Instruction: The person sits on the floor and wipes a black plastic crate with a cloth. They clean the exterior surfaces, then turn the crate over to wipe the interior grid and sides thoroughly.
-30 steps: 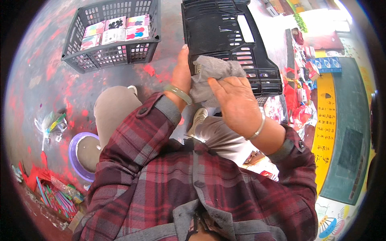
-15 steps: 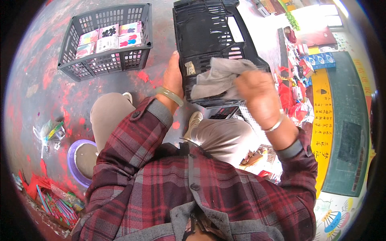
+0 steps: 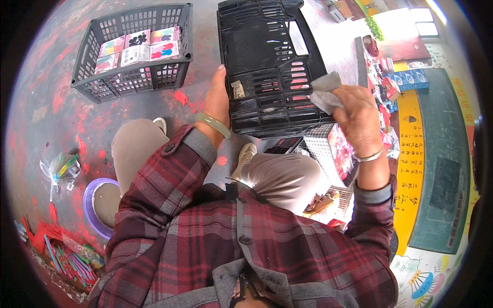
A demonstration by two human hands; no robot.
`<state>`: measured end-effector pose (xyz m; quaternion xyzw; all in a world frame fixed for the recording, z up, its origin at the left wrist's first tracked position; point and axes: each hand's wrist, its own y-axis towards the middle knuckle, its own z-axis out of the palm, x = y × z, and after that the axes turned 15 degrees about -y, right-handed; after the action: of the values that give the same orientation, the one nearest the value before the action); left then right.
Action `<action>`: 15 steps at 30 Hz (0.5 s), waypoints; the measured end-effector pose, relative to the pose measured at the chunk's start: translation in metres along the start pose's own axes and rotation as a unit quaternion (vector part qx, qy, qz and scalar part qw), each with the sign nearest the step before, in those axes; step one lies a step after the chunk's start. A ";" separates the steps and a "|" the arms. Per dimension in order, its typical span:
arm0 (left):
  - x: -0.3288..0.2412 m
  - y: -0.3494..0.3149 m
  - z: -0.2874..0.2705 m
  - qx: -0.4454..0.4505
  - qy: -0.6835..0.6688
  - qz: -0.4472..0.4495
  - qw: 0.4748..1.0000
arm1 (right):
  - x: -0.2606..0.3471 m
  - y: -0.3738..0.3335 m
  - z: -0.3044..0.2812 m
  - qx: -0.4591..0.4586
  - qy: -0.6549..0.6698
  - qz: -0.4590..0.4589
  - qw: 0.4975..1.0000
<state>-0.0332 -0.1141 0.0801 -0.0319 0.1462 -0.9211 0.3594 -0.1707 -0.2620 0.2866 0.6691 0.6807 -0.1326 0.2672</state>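
Beyond our knees (image 3: pixel 137 143), the black crate (image 3: pixel 249 56) rests against our left hand (image 3: pixel 216 102), whose mostly hidden fingers we cannot judge. Our right hand (image 3: pixel 359 118) pinches a grey cloth (image 3: pixel 326 93) by the crate's right edge; we seem to be wiping, and another stroke would need steady support.

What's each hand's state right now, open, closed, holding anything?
Left hand: holding the black crate at its left edge, thumb visible, other fingers hidden.
Right hand: closed on the grey cloth.
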 end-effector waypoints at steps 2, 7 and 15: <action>0.003 0.005 -0.005 0.005 -0.001 0.002 1.000 | 0.008 -0.002 0.000 0.006 -0.025 0.013 1.000; 0.002 0.005 -0.008 0.013 -0.015 0.000 1.000 | 0.017 0.000 0.007 -0.001 -0.044 -0.008 0.999; 0.000 -0.002 -0.010 0.024 -0.015 -0.013 1.000 | 0.042 0.001 0.002 0.052 -0.024 -0.032 0.998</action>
<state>-0.0362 -0.1105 0.0707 -0.0388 0.1187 -0.9283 0.3502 -0.1676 -0.2282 0.2625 0.6569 0.6870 -0.1923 0.2440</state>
